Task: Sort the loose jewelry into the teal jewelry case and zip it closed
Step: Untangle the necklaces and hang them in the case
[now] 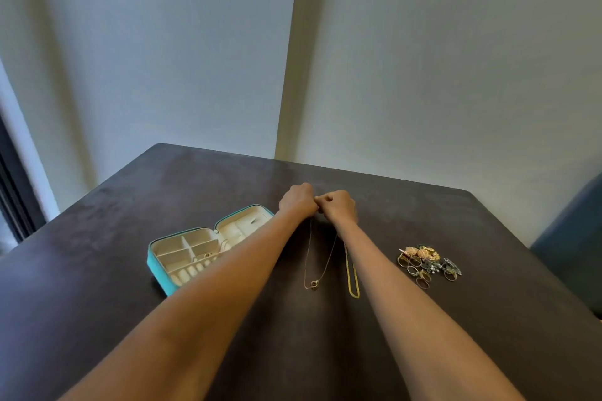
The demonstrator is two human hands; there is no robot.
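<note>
Two hands are meeting over the middle of the table (423, 319): your left hand (298, 198) and right hand (338, 205) are both curling their fingers round the top ends of a thin pendant necklace (313, 283), knuckle to knuckle, seemingly working at its clasp, though the clasp itself is too small to make out. The chain is hanging down from your fingers in a narrow loop, with its ring pendant resting on the table toward you.

Just beside it to the right, a thicker gold chain (353, 273) is lying in a doubled line; you are not touching it. You are working with the teal jewelry case (156, 262) lying open to the left, partly hidden under your left forearm, its cream compartments facing up and a few small pieces already sitting inside. Well to the right, a pile of rings and earrings (428, 262) is waiting.

If you are fastening the clasp, as it appears, keep both pinches close to the ends and the chain hanging straight, so the loop is not twisting or snagging the gold chain next to it. Lift it clear before you carry it across to the case.
</note>
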